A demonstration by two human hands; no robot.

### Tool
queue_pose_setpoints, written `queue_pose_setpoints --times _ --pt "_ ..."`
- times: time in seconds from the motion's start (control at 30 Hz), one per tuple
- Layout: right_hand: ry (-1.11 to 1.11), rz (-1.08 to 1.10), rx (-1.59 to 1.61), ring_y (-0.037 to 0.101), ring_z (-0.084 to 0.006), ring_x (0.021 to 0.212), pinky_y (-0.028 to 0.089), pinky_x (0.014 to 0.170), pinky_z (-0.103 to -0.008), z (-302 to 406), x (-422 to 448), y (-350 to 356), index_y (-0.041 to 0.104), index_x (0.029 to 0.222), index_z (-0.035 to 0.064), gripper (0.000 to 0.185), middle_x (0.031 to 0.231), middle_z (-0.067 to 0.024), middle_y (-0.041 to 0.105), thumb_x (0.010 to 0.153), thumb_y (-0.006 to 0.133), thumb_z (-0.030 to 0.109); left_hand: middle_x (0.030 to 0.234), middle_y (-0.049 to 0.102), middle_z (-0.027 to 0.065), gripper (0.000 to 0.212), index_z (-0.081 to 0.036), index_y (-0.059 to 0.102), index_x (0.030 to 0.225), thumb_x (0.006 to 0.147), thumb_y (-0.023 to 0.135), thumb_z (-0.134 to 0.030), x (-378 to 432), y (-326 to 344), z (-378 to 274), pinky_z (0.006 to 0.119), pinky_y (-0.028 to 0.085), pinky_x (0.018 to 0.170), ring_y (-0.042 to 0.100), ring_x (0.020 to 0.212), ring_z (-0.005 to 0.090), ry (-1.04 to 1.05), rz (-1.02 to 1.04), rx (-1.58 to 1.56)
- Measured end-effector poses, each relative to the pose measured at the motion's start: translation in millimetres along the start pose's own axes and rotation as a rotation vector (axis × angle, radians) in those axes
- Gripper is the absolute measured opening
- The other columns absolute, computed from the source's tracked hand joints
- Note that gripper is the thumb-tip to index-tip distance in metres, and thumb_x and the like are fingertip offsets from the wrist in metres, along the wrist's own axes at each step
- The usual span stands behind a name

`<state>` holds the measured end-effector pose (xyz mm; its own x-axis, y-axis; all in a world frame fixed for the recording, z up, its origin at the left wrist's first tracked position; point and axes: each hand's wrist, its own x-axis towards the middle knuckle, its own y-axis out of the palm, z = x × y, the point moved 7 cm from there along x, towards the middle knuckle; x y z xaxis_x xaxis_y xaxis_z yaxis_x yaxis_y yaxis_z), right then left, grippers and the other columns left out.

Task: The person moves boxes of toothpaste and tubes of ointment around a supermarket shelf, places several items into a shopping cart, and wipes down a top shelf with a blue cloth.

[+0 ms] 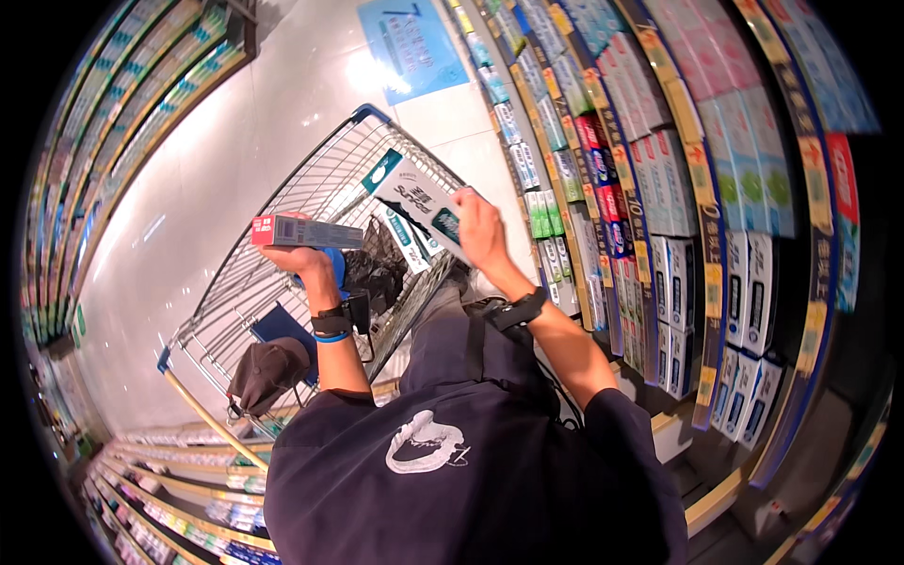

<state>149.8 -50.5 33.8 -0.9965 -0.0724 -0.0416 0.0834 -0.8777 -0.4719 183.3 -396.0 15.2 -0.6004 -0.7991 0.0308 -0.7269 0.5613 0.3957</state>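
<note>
My left hand (300,261) is over the shopping cart (261,208), closed around a red-and-grey toothpaste-style carton (311,232) that lies level across the palm. My right hand (486,229) grips the lower end of a larger white carton with dark green ends (415,189), which bears writing and tilts up to the left. Below that carton, another white-and-green carton (417,256) rests in the cart basket. Beside it are a crumpled black mesh or plastic bag (381,261) and a blue item (337,267), partly hidden by my left wrist.
Tall shelves of toothpaste cartons (671,282) rise close on my right. A dark cap (270,374) sits at the cart's handle end, near a blue flap (282,332). More stocked shelving (148,78) stands across the aisle. A blue sticker (413,46) lies on the tiled floor.
</note>
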Motion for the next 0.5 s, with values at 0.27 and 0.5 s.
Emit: queue_pose_setpoints --times 0.27,0.5 --pt "0.731 0.198 -0.080 0.062 -0.0531 0.109 0.046 0.098 -0.0556 -125 5 161 0.067 0.110 -0.0080 0.072 0.112 -0.0335 0.068 0.106 0.025 0.050 0.100 0.068 0.0113 0.058 -0.007 0.063 0.113 0.106 0.026 -0.051 30 -60 89 0.042 0.056 0.082 0.067 0.089 0.0271 -0.333 -0.255 0.188" --pt "1.124 0.138 -0.220 0.061 -0.0475 0.122 0.043 0.107 -0.0563 -209 -1 198 0.069 0.124 -0.0014 0.069 0.129 -0.0287 0.066 0.102 0.023 0.045 0.118 0.066 0.0360 0.071 0.011 0.066 0.111 0.107 0.024 -0.046 49 -82 167 0.051 0.043 0.098 0.062 0.112 0.0497 -0.370 -0.198 0.914"
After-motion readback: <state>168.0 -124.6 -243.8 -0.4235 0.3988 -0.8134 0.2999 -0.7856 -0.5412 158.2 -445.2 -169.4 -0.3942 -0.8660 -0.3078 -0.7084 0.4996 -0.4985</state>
